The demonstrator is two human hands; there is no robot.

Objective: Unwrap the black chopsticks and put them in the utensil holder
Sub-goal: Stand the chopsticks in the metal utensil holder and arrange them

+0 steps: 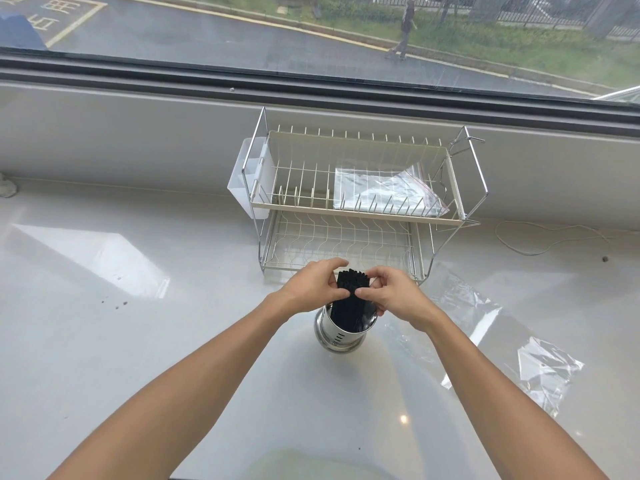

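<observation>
Both hands, left [313, 289] and right [391, 294], pinched the stiff, light, slippery chopsticks [351, 289] near their tops, lower ends inside the holder [341, 332].

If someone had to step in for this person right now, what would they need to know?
Left hand: grips the chopsticks bundle from the left.
Right hand: pinches the bundle from the right.
Chopsticks: lower ends already inside the steel holder, tops sticking out.
Wrap: lies loose on the counter to the right, so unwrapping looks done.
Left: let the bundle settle in the holder and release both hands.
</observation>
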